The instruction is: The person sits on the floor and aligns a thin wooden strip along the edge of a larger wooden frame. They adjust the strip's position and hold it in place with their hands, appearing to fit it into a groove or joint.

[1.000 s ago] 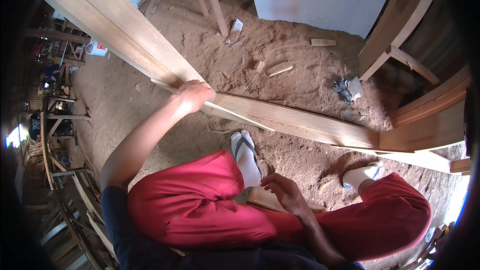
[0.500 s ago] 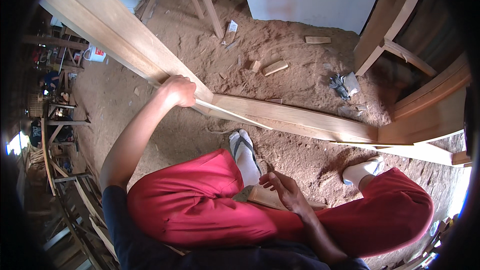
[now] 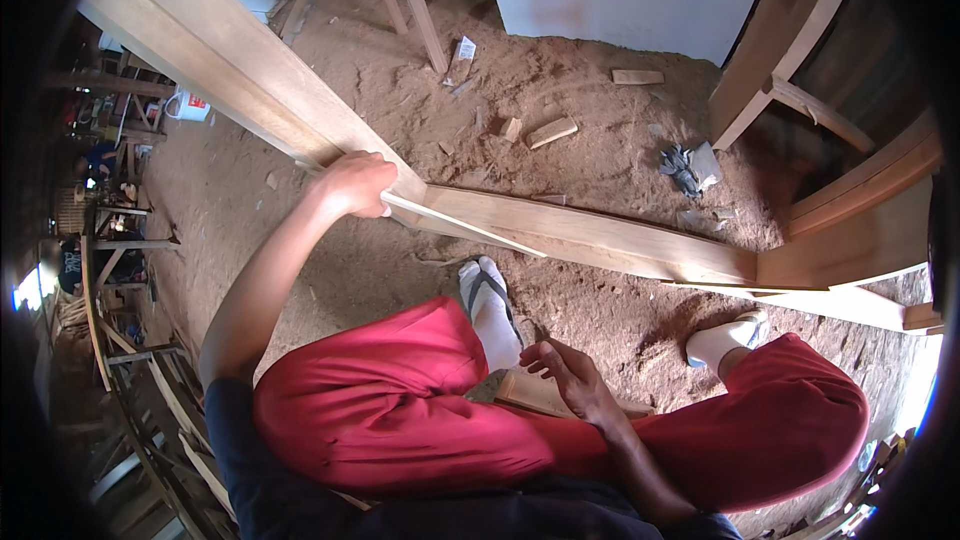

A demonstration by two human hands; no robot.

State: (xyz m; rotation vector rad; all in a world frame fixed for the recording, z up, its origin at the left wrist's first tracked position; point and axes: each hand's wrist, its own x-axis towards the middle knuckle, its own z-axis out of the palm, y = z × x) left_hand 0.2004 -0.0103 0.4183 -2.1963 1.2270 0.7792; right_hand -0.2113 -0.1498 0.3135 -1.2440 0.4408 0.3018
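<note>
My left hand (image 3: 358, 184) is closed round one end of a thin wooden strip (image 3: 465, 226), by the corner where two boards of a large wooden frame meet. The long board (image 3: 255, 75) of that frame runs to the upper left; a lower board (image 3: 600, 235) goes off to the right. From my hand the strip slants rightward along the lower board's near side. My right hand (image 3: 572, 380) hangs between my knees, fingers loosely bent and apart, with nothing seen in it. Just beneath it lies a short piece of wood (image 3: 535, 395).
Sandy ground (image 3: 420, 120) holds wood offcuts (image 3: 552, 132) and a crumpled dark plastic scrap (image 3: 680, 172). A pale panel (image 3: 620, 0) stands at the far side. Wooden frames (image 3: 840, 120) rise on the right; a white bucket (image 3: 187, 106) sits at far left, near people in the background.
My left hand has shifted very slightly to the right at the corner, the strip's end with it. My right hand has hardly moved.
</note>
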